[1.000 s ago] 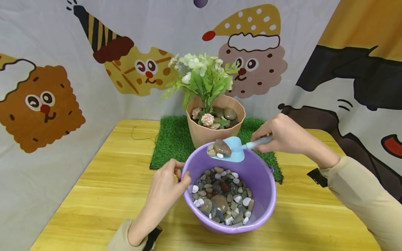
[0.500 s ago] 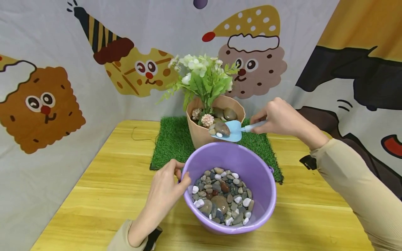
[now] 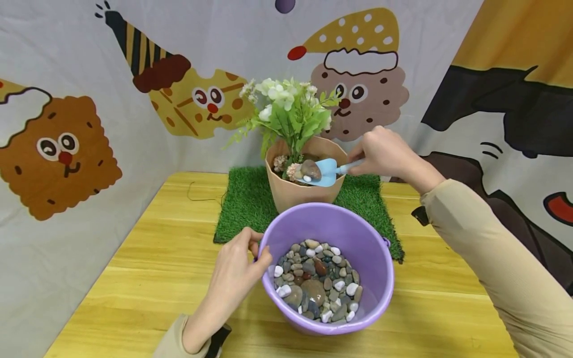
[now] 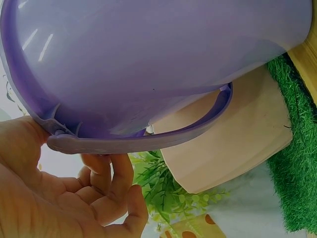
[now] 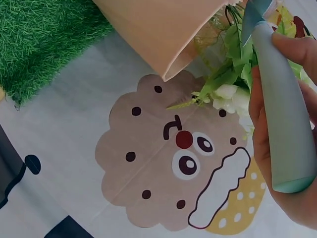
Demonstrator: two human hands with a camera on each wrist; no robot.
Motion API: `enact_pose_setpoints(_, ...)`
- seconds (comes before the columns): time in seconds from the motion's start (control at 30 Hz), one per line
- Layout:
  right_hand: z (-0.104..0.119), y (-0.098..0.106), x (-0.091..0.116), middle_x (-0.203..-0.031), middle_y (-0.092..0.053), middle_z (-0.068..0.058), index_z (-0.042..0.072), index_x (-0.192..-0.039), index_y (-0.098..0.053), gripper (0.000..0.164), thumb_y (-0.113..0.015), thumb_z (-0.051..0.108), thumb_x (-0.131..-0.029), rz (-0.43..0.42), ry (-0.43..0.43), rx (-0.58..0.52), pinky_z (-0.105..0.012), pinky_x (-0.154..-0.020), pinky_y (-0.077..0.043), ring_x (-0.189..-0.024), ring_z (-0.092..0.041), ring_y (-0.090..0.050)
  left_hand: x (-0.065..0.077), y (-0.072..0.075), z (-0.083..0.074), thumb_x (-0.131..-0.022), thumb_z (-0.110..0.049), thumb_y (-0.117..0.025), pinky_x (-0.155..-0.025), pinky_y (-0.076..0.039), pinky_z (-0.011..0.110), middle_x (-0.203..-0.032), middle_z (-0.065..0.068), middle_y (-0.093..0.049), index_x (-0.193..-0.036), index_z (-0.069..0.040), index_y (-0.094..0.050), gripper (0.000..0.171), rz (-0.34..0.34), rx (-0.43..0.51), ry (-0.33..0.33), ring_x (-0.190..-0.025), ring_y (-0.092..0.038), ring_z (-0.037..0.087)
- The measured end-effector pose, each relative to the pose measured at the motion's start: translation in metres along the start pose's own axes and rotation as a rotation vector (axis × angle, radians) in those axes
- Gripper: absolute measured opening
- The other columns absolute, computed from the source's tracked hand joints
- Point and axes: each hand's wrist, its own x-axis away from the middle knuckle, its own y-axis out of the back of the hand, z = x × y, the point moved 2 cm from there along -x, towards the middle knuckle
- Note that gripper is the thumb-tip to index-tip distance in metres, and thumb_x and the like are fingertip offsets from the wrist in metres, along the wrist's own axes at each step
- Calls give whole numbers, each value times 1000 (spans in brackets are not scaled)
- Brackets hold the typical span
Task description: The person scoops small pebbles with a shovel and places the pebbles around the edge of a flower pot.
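My right hand (image 3: 386, 154) grips the handle of a light blue hand trowel (image 3: 328, 172). On its blade lie a large brown stone (image 3: 310, 170) and a few small pebbles, one of them white. The blade hangs over the peach flowerpot (image 3: 291, 191), which holds white flowers and green leaves (image 3: 291, 104). In the right wrist view the trowel's grey-blue handle (image 5: 285, 114) runs through the curled fingers. My left hand (image 3: 235, 268) pinches the left rim of a purple bucket (image 3: 389, 283), thumb over the edge. Wet pebbles (image 3: 313, 291) cover the bucket's floor.
The flowerpot stands on a green artificial grass mat (image 3: 243, 209) at the back of the wooden table (image 3: 147, 278). A dark thin wire (image 3: 199, 199) lies left of the mat. Behind hangs a cloth (image 3: 201, 30) with cartoon biscuits. The bucket's handle (image 4: 198, 121) hangs along its side.
My right hand has carried the loaded trowel up and away from the bucket's far rim to above the flowerpot. The left hand and the bucket have stayed in place.
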Motion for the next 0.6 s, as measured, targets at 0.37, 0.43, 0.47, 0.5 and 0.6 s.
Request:
enact_pose_setpoints(0.37,23,-2,-18,-54,-57,2,16,-67,-73,8,-75,22,-72,19,28,170,-25,-42,-30,-48,-13,-40,0,0,1,-74,-7,-65,-45,-38,17,-70,0,-58,-88,-5,-63,14,0,5,-1,-57,-43,5)
enact_pose_setpoints(0.43,29,0,-22,-48,-40,3,15,-55,-60,21,-72,19,-72,21,34,223,-24,-43,-22,-48,-12,-30,0,0,1,-74,-7,-65,-45,-38,17,-70,0,-58,-88,-5,-63,14,-1,8,-4,-57,-43,5)
enact_pose_setpoints(0.47,32,0,-23,-49,-36,5,16,-51,-54,26,-70,18,-71,19,35,249,-24,-43,-22,-49,-12,-28,0,0,1,-74,-7,-66,-45,-38,17,-70,0,-58,-88,-5,-63,14,-1,9,-6,-57,-43,5)
enact_pose_setpoints(0.5,34,1,-25,-50,-31,5,17,-49,-45,32,-69,17,-70,19,35,272,-25,-44,-20,-50,-12,-26,0,0,1,-74,-7,-66,-45,-38,17,-70,0,-58,-88,-5,-63,14,-2,9,-6,-57,-43,5)
enact_pose_setpoints(0.6,39,1,-28,-52,-24,5,20,-50,-29,44,-69,18,-69,27,33,325,-26,-44,-21,-51,-13,-25,0,0,1,-74,-7,-66,-46,-38,17,-70,0,-58,-88,-5,-63,14,-3,7,-9,-57,-44,6)
